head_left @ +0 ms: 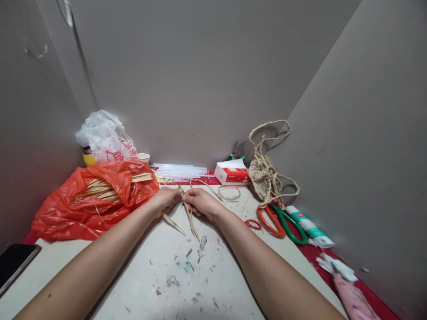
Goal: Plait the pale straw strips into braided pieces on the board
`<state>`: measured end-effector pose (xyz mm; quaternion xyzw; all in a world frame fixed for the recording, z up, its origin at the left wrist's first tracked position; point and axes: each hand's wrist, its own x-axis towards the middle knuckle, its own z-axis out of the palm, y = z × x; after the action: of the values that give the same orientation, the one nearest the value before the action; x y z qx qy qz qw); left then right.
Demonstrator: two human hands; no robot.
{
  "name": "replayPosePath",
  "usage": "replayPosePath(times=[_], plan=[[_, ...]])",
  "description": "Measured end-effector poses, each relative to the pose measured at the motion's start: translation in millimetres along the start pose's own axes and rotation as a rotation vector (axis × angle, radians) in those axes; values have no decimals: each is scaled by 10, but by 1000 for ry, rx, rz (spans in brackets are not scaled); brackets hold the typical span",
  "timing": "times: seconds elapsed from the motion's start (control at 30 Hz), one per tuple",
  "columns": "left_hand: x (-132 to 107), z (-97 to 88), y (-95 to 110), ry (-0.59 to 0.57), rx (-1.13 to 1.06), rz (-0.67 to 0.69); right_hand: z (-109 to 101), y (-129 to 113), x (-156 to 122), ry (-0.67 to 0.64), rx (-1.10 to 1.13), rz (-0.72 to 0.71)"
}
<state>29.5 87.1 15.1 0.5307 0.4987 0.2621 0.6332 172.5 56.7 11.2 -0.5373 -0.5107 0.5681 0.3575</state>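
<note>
Intently, two bare hands meet over the far half of a stained white bench, working a short braid of dry plant fibre. The left hand has its fingers curled in, thumb and forefinger gathered at the braid; the right hand is closed to a pinch on it from the other side, the two nearly touching. Loose strands trail below the fingers toward the near edge.

At the far left corner, a crumpled red plastic bag lies open around a bundle of pale, flat strips, with a white plastic bag and a paper cup behind it. A dark-screened phone rests at the left edge.

Along the far edge lie translucent sticks and a red-and-white box, with a thin coiled loop just in front. Toward the far right corner, a tangle of braided cord leans up by the wall. Below it sit orange, green and smaller red handles; a green-and-white tube lies beside the green one, near the right edge.
</note>
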Motion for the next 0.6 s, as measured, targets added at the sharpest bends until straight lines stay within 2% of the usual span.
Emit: replayPosePath(times=[0.17,0.3,0.5,0.6], plan=[[24,24,-33,77,83,44,10,-45,-44,43,-159,-54],[11,32,-7,96,76,24,-28,-78,-64,34,-166,-24],[-7,34,18,109,89,16,-81,-52,-50,105,-226,-12],[-5,37,9,110,95,14,-89,-30,-37,68,-142,19]])
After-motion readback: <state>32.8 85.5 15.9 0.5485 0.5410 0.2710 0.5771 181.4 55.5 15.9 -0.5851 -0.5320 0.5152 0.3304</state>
